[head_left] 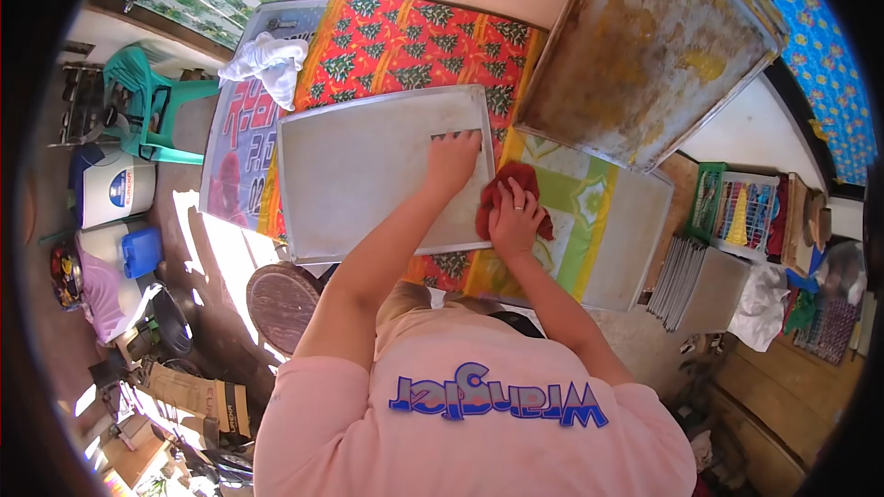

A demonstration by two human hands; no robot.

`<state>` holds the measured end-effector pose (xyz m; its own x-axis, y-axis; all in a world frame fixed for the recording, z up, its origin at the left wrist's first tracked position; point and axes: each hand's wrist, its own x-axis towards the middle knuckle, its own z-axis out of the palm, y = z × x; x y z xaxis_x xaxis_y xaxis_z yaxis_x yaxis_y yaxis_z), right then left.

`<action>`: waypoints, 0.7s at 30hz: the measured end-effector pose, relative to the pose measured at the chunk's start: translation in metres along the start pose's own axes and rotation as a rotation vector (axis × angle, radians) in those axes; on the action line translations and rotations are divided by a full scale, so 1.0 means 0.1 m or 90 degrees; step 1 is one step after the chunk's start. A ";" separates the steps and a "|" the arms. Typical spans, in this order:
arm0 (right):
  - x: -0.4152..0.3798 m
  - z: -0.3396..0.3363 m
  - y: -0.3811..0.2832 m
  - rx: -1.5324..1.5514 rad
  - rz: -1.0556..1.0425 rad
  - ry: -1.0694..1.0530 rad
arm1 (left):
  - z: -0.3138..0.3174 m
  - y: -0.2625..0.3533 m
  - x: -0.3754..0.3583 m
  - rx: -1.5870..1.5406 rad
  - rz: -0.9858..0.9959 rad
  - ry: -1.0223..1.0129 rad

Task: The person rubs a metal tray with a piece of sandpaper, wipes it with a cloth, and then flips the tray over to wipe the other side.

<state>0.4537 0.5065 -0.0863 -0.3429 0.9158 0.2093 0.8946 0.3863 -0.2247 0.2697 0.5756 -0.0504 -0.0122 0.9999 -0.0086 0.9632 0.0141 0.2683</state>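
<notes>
A large grey metal tray point(368, 175) lies flat on a table with patterned covers. My left hand point(453, 164) is on the tray's right part, its fingers bent over a thin, dark-edged flat piece point(442, 136) that is mostly hidden. Just off the tray's right edge, my right hand point(516, 216), with a ring on one finger, grips a bunched dark red cloth point(505, 182). The cloth touches the tray's edge.
Stained large trays point(645, 55) lean at the upper right. A white cloth point(267, 64) lies at the table's far left corner. A green chair point(152, 106) and a round brown stool point(281, 308) stand at left. Thin trays point(677, 285) and a basket point(741, 212) are at right.
</notes>
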 end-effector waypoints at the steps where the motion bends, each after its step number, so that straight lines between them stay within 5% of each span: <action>1: 0.01 0.01 0.00 0.000 -0.002 0.002 | -0.18 -0.04 0.14 -0.060 -0.075 -0.055; 2: 0.00 0.02 0.01 -0.001 -0.002 0.004 | -0.32 -0.09 0.29 -0.121 -0.148 -0.111; 10: 0.01 0.00 0.00 0.004 0.001 0.005 | -0.28 -0.91 1.09 -0.361 -0.163 -0.249; 19: 0.00 0.00 0.00 0.006 0.005 -0.008 | -0.01 -0.76 0.66 -0.379 -0.120 -0.204; 21: 0.01 0.00 0.00 0.004 0.003 -0.008 | 0.03 -0.75 0.62 -0.418 -0.189 -0.158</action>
<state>0.4537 0.5075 -0.0858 -0.3425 0.9187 0.1966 0.8945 0.3828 -0.2310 0.1977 0.6370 -0.0742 -0.1102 0.9247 -0.3645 0.5704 0.3591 0.7387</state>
